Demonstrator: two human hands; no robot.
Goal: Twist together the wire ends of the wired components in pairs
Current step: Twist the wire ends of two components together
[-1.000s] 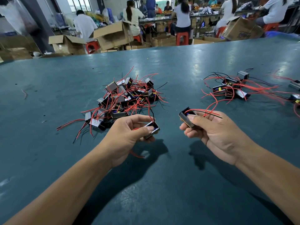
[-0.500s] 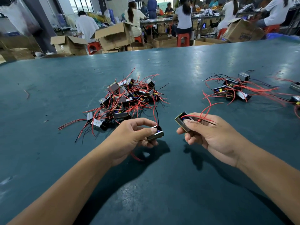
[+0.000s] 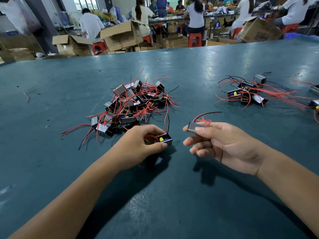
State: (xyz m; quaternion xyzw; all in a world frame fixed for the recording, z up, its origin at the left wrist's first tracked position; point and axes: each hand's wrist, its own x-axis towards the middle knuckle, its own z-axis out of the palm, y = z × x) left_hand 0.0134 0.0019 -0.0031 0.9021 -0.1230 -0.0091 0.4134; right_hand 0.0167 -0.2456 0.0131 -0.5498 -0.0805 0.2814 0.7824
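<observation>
My left hand [image 3: 138, 145] grips a small black box component [image 3: 164, 139] with a yellow part inside; its red and black wires rise toward the pile. My right hand [image 3: 224, 145] pinches a second small box component [image 3: 194, 127] between thumb and forefinger, and its red and black wires [image 3: 205, 116] curl up and to the right. The two components are held apart, a hand's width between them. A heap of the same wired components [image 3: 133, 104] lies on the green table [image 3: 172, 195] just beyond my left hand.
A smaller group of wired components [image 3: 246, 94] lies at the right, with more at the table's right edge [image 3: 315, 100]. A loose red wire scrap [image 3: 26, 97] lies far left. Cardboard boxes [image 3: 120, 37] and seated people are beyond the far edge.
My left hand has turned its component so the open side with the yellow part faces up. My right hand has tilted its component flatter, and its wires now curl upward.
</observation>
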